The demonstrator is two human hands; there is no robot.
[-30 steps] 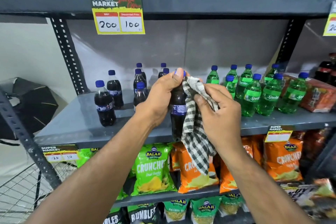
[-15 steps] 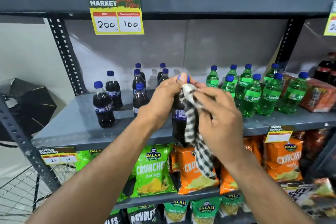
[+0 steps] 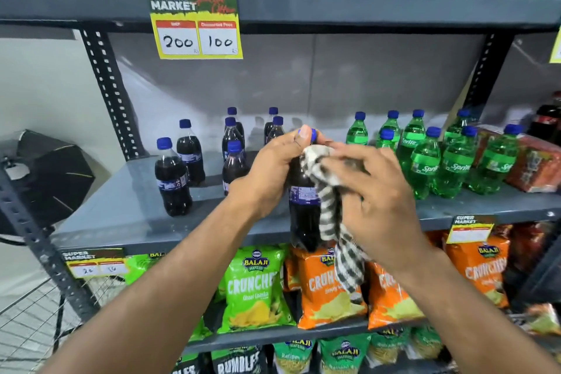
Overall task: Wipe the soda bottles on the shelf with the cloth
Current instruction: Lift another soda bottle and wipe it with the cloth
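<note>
grey shelf point(image 3: 127, 206), left hand point(image 3: 270, 173) gripping dark cola bottle point(image 3: 303, 215), right hand point(image 3: 376, 197) clutching checked cloth point(image 3: 331, 215)

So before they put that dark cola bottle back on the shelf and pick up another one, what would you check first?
1. Left hand has a firm grip on the cola bottle near its neck: ok.
2. Right hand holds the checkered cloth against the bottle: ok.
3. Blue cap on: ok; whether it is tight, cannot tell.
4. Bare spot on the grey shelf in front of the other cola bottles: ok.
5. Whole bottle wiped: cannot tell, the hands and cloth hide most of it.
6. Cloth's loose tail hangs clear of the Sprite bottles: ok.
</note>
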